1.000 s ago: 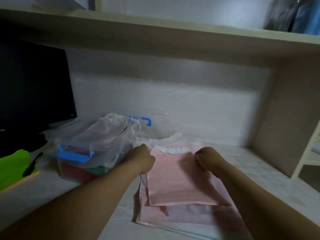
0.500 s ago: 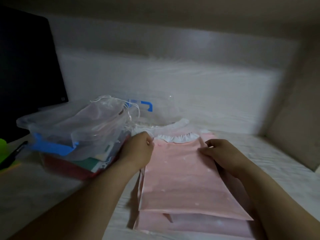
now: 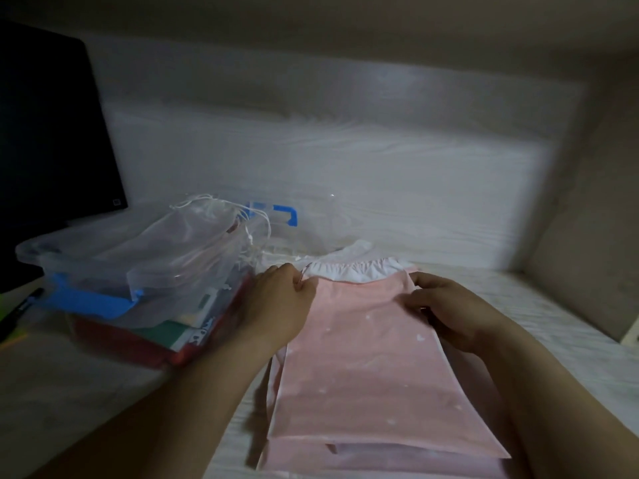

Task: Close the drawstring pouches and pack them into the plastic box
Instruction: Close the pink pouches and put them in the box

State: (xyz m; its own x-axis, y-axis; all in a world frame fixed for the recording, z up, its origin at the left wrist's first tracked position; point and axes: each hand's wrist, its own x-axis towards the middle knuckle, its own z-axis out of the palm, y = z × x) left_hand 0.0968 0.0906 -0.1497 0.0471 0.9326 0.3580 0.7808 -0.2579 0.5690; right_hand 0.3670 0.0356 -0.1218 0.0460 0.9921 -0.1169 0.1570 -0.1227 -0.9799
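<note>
The left hand (image 3: pixel 280 305) and the right hand (image 3: pixel 446 311) sit in the middle of the frame. Each is at an upper corner of a pink pouch (image 3: pixel 366 375) that lies flat on the pale worktop (image 3: pixel 76 392).

The left hand's fingers are curled and pinch the pouch's upper left corner. A thin cord (image 3: pixel 304 271) seems to loop out there, though the light is dim and the detail soft. The right hand's fingers curl over the upper right corner, with the thumb pressed on the pink face. Just above the hands, the pouch's mouth shows as a white gathered band (image 3: pixel 359 273).

A second pink pouch (image 3: pixel 345 459) lies under the first, its lower edge showing toward the bottom of the frame.

At centre left, just beside the left hand, stands the plastic box (image 3: pixel 38 252), clear with a blue latch (image 3: pixel 90 300). Clear drawstring pouches (image 3: pixel 186 250) lie piled across its top, and red and green contents show through its wall. A dark screen (image 3: pixel 52 133) fills the upper left of the frame.
</note>
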